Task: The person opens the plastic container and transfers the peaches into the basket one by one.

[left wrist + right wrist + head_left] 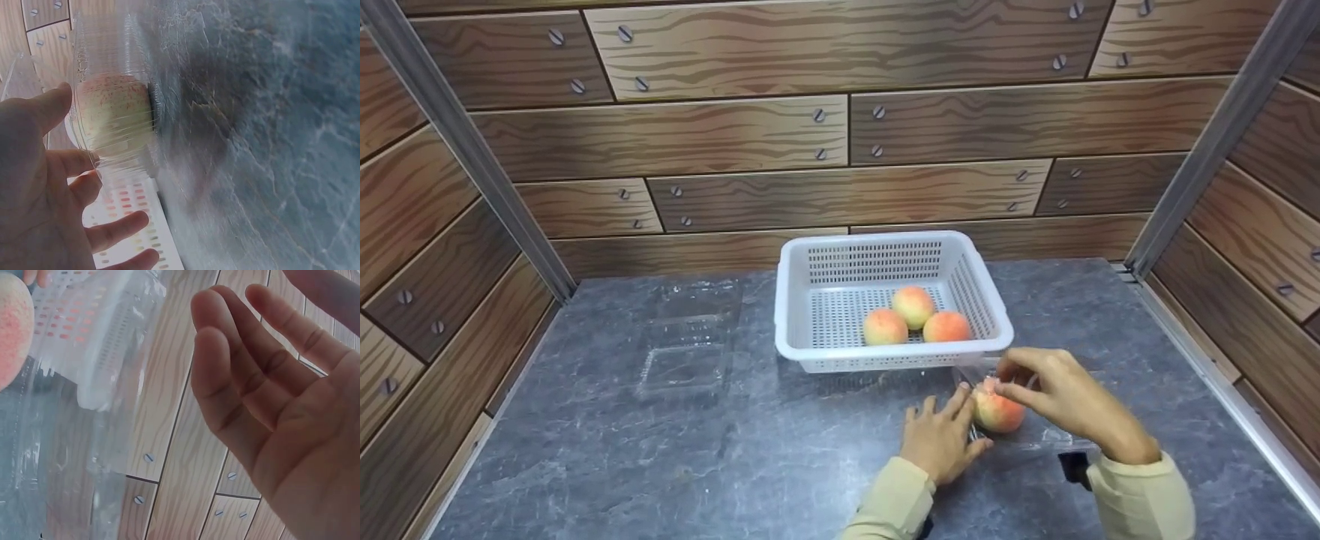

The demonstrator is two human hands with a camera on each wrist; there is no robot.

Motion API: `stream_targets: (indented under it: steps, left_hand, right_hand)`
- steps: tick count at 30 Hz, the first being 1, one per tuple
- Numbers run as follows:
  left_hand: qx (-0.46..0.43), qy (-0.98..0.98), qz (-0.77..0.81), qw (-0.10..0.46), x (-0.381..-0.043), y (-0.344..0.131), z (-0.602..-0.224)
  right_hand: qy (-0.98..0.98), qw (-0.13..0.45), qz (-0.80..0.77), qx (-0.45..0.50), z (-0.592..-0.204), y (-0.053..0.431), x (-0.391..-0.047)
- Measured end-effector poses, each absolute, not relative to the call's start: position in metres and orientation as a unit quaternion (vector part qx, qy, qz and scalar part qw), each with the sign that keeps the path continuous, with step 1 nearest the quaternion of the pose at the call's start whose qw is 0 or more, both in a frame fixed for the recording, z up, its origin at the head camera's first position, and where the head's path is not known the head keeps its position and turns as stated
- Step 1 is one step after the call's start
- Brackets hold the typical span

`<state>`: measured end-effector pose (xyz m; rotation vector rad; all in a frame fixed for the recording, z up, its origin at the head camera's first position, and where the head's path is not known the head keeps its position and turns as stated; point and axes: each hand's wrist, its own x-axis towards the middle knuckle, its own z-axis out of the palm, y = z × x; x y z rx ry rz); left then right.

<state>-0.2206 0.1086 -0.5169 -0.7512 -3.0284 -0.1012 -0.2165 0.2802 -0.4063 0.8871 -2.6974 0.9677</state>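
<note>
A peach (pixel 999 411) with a pink and yellow skin sits in a clear plastic box (pixel 109 48) on the table. My left hand (pixel 941 441) rests against the box's left side, fingers spread; in the left wrist view its thumb and index finger touch the plastic wall. Over the peach hovers my right hand (pixel 1061 397), its fingers loosely bent. The right wrist view shows nothing between those fingers (pixel 211 374), with the clear plastic beside them. Whether the right thumb touches the peach or the plastic I cannot tell.
Behind the hands stands a white perforated basket (pixel 791 300) holding three peaches (pixel 913 306). Another clear plastic box (pixel 686 367) lies on the left of the grey marbled table (pixel 607 450). Wood-patterned walls (pixel 750 135) with metal corner posts enclose the back and sides.
</note>
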Motion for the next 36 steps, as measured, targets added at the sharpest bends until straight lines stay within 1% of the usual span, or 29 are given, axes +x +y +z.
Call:
stream_targets:
  steps: [3, 16, 19, 28, 36]
  left_hand:
    - [-0.242, -0.97, -0.031, 0.01, -0.22, 0.109, -0.518]
    - [-0.245, -0.969, -0.037, 0.02, -0.22, 0.107, -0.52]
    - [-0.244, -0.969, -0.041, 0.016, -0.22, 0.107, -0.518]
    - [-0.241, -0.97, -0.033, 0.007, -0.219, 0.108, -0.516]
    - [-0.243, -0.969, -0.036, 0.008, -0.22, 0.108, -0.518]
  right_hand:
    - [-0.899, 0.053, 0.327, 0.287, -0.41, 0.282, -0.215]
    - [-0.88, -0.072, 0.392, 0.259, -0.429, 0.285, -0.207]
    - [-0.879, -0.09, 0.39, 0.258, -0.434, 0.285, -0.206]
    - [-0.888, -0.099, 0.361, 0.267, -0.445, 0.29, -0.205]
    - [-0.888, -0.074, 0.366, 0.268, -0.455, 0.288, -0.202]
